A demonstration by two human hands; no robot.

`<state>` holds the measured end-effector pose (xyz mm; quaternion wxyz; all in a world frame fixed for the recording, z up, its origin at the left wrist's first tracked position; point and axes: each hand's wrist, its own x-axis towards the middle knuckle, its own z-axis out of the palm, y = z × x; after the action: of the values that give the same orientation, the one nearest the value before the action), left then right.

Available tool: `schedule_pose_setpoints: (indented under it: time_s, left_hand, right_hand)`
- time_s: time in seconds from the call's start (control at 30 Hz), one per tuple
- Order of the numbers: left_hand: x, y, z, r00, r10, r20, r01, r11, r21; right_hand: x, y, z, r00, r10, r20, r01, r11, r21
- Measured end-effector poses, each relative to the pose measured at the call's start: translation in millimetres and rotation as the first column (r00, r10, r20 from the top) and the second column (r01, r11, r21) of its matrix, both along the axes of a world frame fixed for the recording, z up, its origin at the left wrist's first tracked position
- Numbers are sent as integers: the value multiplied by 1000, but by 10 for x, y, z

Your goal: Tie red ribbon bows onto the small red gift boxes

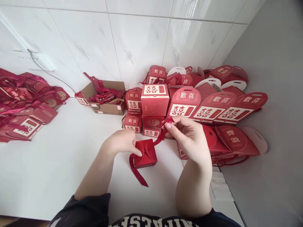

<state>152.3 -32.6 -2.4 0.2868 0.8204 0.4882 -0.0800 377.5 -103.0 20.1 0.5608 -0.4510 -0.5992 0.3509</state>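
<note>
A small red gift box [151, 156] sits on the white tabletop in front of me, its curved top flaps folded in. Dark red ribbon [136, 173] runs through the top; one end hangs down the near left side onto the table. My left hand [123, 143] grips the box from the left, thumb pressed on its top and the other fingers curled, partly hidden. Pinched between thumb and fingers of my right hand [189, 135], the ribbon's other end is drawn up and to the right, above the box.
Stacked red gift boxes [186, 102] with gold and white print stand against the tiled wall and to the right. An open cardboard box [110, 109] holds many red ribbons. More ribboned red boxes [26, 126] are piled at left. A grey panel [267, 75] borders the right side.
</note>
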Motion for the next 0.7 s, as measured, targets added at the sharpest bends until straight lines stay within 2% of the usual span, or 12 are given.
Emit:
schedule_pose_setpoints:
  time_s: [0.07,0.17,0.3,0.4,0.5,0.6,0.7]
  left_hand:
    - [47,28,-47,998,49,-33,-48,998,44]
    - [93,34,-59,999,28,-23,-29,1000,-10]
    - [135,-5,-5,994,-105,31,109,979,-175]
    - [133,-15,84,973,-215,83,228,949,-217]
    - [46,23,188,950,-188,248,258,923,-287]
    - [-95,95,238,892,-137,431,319,866,-385]
    - [-194,149,219,819,-154,552,407,835,-371]
  right_hand:
    - [38,19,-12,1000,-8,3,8,1000,-3]
    - [101,49,-39,1000,-23,15,23,1000,7]
    - [148,68,-68,994,-108,29,107,994,37]
    - [146,54,-71,989,-135,53,133,990,45]
    - [132,32,-65,984,-167,65,164,985,50]
    - [112,15,-58,970,-234,62,230,971,65]
    - [73,0,-49,959,-278,56,274,959,75]
